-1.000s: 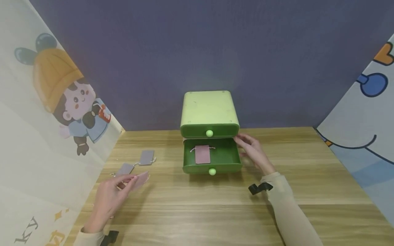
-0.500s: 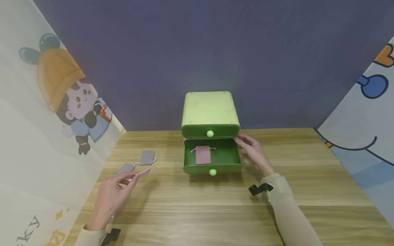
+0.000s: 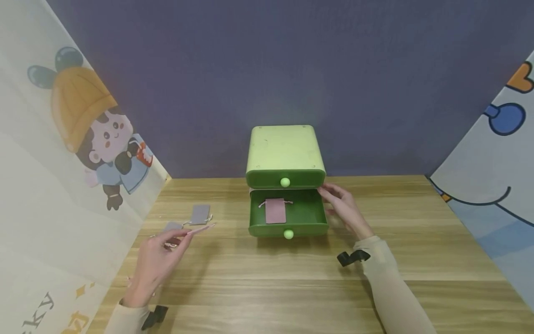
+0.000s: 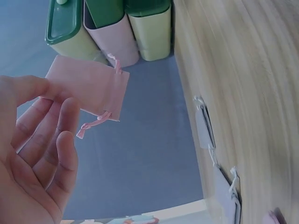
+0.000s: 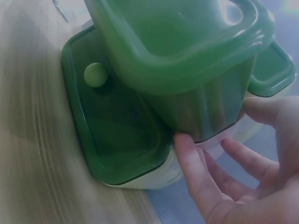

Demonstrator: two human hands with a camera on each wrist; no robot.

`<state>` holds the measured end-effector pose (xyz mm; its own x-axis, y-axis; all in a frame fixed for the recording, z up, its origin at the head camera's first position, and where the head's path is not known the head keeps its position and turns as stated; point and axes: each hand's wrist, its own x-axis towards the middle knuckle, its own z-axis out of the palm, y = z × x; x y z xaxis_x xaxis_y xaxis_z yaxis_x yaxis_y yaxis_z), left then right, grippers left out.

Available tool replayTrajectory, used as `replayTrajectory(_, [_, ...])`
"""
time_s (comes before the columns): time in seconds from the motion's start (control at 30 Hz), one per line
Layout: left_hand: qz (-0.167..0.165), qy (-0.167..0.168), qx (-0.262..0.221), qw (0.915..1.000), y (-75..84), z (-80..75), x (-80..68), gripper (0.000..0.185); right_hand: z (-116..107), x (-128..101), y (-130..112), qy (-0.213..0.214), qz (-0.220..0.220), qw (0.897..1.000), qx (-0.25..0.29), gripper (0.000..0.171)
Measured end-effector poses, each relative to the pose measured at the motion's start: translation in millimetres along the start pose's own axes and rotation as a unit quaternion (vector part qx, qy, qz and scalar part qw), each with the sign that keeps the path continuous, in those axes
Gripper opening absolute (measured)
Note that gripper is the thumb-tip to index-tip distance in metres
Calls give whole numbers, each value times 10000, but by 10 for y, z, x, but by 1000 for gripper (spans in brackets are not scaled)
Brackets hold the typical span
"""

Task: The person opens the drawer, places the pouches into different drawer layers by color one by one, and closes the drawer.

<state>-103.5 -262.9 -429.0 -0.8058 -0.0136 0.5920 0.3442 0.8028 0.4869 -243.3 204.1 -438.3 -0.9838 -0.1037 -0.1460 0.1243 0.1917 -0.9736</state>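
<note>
Evidently the left hand (image 3: pixel 156 260) pinches a pink pouch (image 4: pixel 88 88) by one edge between thumb and fingers, lifted off the surface (image 3: pixel 292 287) so it hangs free, left of the green drawer unit (image 3: pixel 285 150). Its lower drawer (image 3: pixel 288 218) stands pulled out near, one pink pouch (image 3: pixel 275 211) already lying flat inside. The right hand (image 3: pixel 344 206), fingers loosely curled against the unit's right side, seems to steady it. Two grey pouches (image 3: pixel 199 214) lie left, near the wall.

Drawer unit (image 3: pixel 285 150): pale green top, dark green drawers, light green knobs. Pouch in open drawer (image 3: pixel 275 210): dusty pink. Held pouch (image 4: pixel 88 87): pale pink. Pouches at 9 o'clock (image 3: pixel 200 214): grey. Bench (image 3: pixel 292 283): light wood grain. Backdrop (image 3: pixel 267 69): slate blue.
</note>
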Motion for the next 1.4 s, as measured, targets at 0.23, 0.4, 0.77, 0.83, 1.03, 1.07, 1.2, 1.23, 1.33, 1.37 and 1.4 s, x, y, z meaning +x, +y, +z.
replayTrajectory(0.23, [22, -86, -264, 9996, 36, 55, 29, 9, 8, -8, 6, -14, -39, 10000, -58, 74])
replayTrajectory(0.4, [-37, -218, -353, 9991, 44, 99, -37, 10, 39, -30, 64, -80, -6, 9999, -80, 74])
replayTrajectory(0.77, [-287, -340, -893, 9950, 146, 170, 41, 10, 28, -28, 64, -53, -14, 10000, 8, 73])
replayTrajectory(0.83, [-298, -401, -1014, 9936, 165, 178, 58, 10, 28, -25, 61, -56, -11, 10000, 4, 74])
replayTrajectory(1.03, [-264, -342, -1128, 9927, 192, 201, 84, 10, 37, -18, 47, -50, -16, 10000, -25, 75])
replayTrajectory(1.07, [-235, -298, -1122, 9930, 193, 204, 90, 11, 37, -16, 45, -48, -23, 10000, -21, 75])
replayTrajectory(1.2, [-57, -178, -1145, 9933, 198, 212, 128, 13, 27, -8, 42, -40, -40, 10000, 1, 75])
replayTrajectory(1.23, [-15, -167, -1132, 9934, 198, 215, 139, 14, 23, -6, 41, -36, -37, 10000, 4, 75])
replayTrajectory(1.33, [127, -98, -1107, 9937, 210, 221, 177, 16, 10, -3, 42, -40, -33, 10000, 15, 75])
replayTrajectory(1.37, [178, -72, -1094, 9938, 217, 224, 191, 16, 6, -2, 42, -43, -35, 10000, 22, 75])
replayTrajectory(1.4, [232, -51, -1106, 9936, 226, 228, 205, 16, 3, -1, 42, -45, -37, 10000, 22, 75])
